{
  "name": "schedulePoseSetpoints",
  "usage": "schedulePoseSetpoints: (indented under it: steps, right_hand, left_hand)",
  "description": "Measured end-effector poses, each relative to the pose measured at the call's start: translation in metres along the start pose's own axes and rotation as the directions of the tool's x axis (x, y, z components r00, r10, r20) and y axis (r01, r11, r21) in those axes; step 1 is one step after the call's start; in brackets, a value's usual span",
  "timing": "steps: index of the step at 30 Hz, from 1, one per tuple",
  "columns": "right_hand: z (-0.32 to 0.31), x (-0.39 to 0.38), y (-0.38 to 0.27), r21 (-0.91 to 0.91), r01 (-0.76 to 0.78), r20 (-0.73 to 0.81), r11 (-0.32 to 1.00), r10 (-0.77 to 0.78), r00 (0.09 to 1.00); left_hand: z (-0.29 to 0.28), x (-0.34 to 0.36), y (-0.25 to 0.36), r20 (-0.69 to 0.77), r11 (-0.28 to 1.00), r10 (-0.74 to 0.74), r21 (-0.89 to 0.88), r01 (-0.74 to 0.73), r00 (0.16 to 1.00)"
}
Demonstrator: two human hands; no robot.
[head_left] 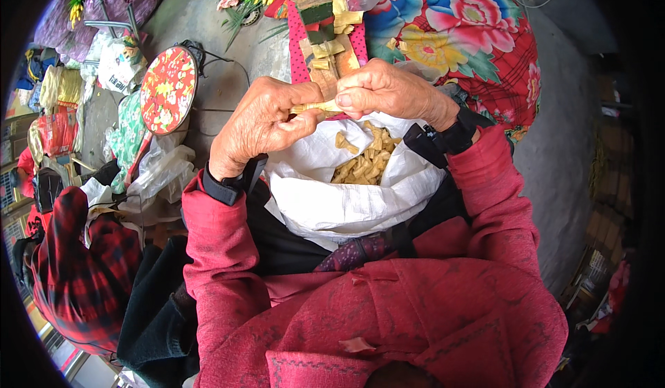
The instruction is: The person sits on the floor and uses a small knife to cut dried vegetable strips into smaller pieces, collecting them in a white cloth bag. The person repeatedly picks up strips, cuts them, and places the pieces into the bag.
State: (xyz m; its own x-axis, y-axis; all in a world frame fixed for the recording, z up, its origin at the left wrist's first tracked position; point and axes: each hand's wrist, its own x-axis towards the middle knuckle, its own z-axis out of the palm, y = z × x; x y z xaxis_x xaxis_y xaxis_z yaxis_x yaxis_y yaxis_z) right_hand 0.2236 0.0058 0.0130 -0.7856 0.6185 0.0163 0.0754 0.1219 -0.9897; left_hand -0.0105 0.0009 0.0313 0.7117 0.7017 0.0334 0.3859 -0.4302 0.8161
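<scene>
Between both hands, over my lap, a pale yellow folded strip [313, 107] is pinched; its material is unclear. My left hand [267, 118] grips one end with curled fingers. At the other end, my right hand [395, 94] closes thumb and forefinger on it. Just below them a white woven sack [318, 201] lies open in my lap. Many small yellow twisted pieces [370, 161] fill its middle. Beyond my hands, similar flat yellow strips [329, 50] lie on brown boards [348, 61] over a pink dotted cloth [297, 42].
A bulging red floral cloth bundle [478, 28] stands at the far right. To the left is a round stool [168, 90] with a red flowered seat, near plastic bags [163, 173]. Someone in a red-and-black plaid sleeve [90, 270] is close on my left.
</scene>
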Motion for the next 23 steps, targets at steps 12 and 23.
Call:
schedulePoseSetpoints:
  steps: [12, 23]
  right_hand:
    - [-0.018, -0.004, 0.018, -0.333, -0.163, -0.336, 0.929, 0.045, 0.941]
    - [-0.01, 0.0, 0.019, -0.018, -0.188, -0.158, 0.982, 0.183, 0.97]
  left_hand:
    - [0.008, 0.006, -0.032, -0.192, 0.987, -0.094, -0.148, 0.066, 0.977]
    - [0.016, 0.015, -0.023, -0.17, 0.919, -0.1, -0.393, 0.026, 0.98]
